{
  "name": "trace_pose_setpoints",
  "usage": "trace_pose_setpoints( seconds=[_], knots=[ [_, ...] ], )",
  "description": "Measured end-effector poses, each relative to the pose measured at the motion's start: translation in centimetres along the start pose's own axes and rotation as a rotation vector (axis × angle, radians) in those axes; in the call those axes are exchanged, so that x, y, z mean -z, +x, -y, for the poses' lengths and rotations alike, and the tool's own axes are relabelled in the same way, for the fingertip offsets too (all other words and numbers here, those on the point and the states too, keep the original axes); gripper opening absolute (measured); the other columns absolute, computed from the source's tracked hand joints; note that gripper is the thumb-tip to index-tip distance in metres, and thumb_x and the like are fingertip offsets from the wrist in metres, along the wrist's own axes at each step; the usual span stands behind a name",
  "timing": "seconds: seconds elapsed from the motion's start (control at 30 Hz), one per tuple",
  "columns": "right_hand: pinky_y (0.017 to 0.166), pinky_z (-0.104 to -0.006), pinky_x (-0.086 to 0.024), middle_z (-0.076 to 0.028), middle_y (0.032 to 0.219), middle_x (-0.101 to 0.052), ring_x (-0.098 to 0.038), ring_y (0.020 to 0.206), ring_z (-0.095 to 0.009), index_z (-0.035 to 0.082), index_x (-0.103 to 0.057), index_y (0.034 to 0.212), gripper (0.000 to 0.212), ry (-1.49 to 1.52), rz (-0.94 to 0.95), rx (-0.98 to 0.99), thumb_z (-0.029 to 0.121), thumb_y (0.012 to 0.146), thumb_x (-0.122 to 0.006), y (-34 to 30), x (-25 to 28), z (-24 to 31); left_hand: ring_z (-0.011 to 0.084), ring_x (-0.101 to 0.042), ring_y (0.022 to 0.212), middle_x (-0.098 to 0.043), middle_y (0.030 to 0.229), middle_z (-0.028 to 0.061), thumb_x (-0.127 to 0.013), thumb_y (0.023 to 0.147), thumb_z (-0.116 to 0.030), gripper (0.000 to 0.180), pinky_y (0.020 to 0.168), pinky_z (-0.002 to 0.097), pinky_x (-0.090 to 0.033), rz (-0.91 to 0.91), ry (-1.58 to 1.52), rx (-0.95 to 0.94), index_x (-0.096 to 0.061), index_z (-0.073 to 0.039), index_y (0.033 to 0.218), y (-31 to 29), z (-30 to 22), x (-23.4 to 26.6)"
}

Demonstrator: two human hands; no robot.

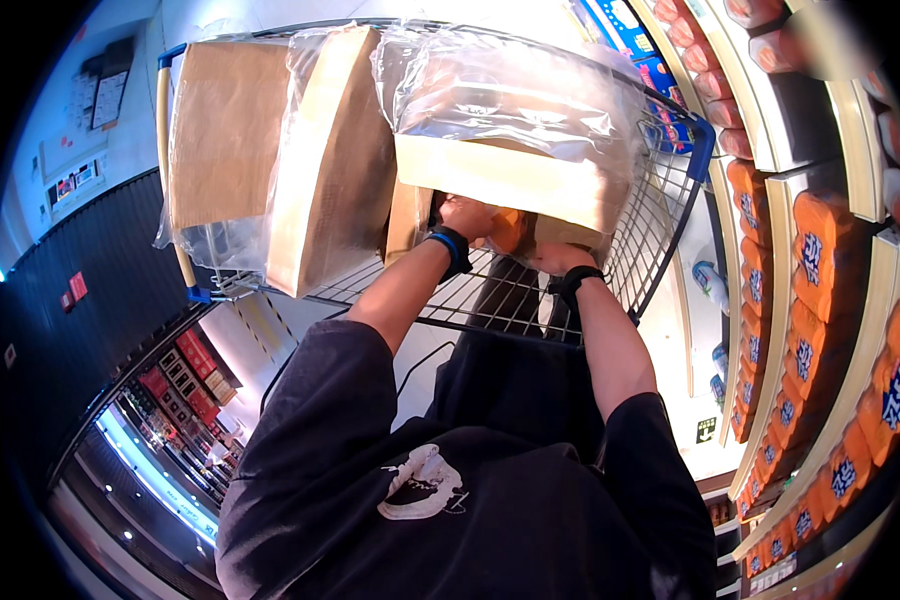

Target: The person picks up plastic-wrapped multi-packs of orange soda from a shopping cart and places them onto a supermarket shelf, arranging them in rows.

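Observation:
Both my hands reach into the near side of a tan cardboard box (500, 165) wrapped in clear plastic, which sits in a wire shopping cart (650, 225). Beneath the box's pale front panel, my left hand (465, 215) is curled in beside an orange item (508, 231); its fingertips are hidden. My right hand (562, 259) is at the box's lower right, with its fingers out of sight under the cardboard. What either hand grips does not show. I wear a dark band on each wrist.
Two more bagged cardboard boxes, a wide one (225, 130) and a narrow upright one (340, 170), stand at the cart's left. Shelves along the right hold rows of orange packages (820, 255). A blue corner piece (702, 150) caps the cart's right rim.

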State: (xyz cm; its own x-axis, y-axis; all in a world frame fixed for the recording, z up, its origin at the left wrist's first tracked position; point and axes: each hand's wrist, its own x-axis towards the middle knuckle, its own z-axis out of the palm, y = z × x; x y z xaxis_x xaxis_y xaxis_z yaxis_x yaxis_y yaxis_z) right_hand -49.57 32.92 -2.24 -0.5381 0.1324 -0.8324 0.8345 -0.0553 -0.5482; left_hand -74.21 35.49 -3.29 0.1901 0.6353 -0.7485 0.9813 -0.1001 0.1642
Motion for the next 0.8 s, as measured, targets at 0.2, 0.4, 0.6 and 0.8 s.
trace_pose_setpoints(
  seconds=[0.2,0.4,0.6,0.8],
  knots=[
    [0.098,-0.0468,-0.049,-0.015,0.122,-0.067,-0.062,0.115,-0.037,0.013,-0.068,0.118,0.04,-0.147,-0.036,0.04,0.043,0.096,-0.055,0.3,-1.0,1.4,0.0259,-0.071,0.096,-0.074,0.099,0.0128,-0.062,0.087,-0.032,0.033,0.08,0.0442,-0.054,0.355,-0.086,-0.014,-0.071,-0.011,0.11,-0.2,-2.2,3.1],
    [0.095,-0.047,-0.05,-0.012,0.117,-0.068,-0.064,0.11,-0.037,0.014,-0.067,0.112,0.032,-0.174,0.012,0.062,0.038,0.099,-0.05,-1.2,0.5,2.1,0.02,-0.065,0.056,-0.07,0.076,0.0107,-0.059,0.085,-0.017,0.029,0.049,0.0333,-0.051,0.427,-0.335,0.011,-0.066,0.001,0.106,-4.0,-3.7,6.4],
    [0.084,-0.0453,-0.05,-0.018,0.096,-0.067,-0.065,0.092,-0.037,0.005,-0.061,0.101,0.032,-0.122,0.07,0.357,0.033,0.101,-0.045,-6.7,2.8,6.6,0.0243,-0.068,0.069,-0.07,0.077,0.0147,-0.068,0.08,-0.037,0.038,0.062,0.0369,-0.05,0.224,-0.266,-0.355,-0.07,0.001,0.086,-6.3,-2.7,13.2],
    [0.079,-0.0453,-0.048,-0.019,0.092,-0.066,-0.063,0.087,-0.036,0.003,-0.062,0.098,0.034,-0.06,0.062,0.34,0.034,0.1,-0.047,-11.4,5.0,8.1,0.035,-0.061,0.115,-0.066,0.12,0.0219,-0.066,0.085,-0.052,0.062,0.098,0.0419,-0.047,0.088,-0.333,-0.173,-0.062,-0.004,0.125,-6.8,-3.9,15.2]
  ],
)
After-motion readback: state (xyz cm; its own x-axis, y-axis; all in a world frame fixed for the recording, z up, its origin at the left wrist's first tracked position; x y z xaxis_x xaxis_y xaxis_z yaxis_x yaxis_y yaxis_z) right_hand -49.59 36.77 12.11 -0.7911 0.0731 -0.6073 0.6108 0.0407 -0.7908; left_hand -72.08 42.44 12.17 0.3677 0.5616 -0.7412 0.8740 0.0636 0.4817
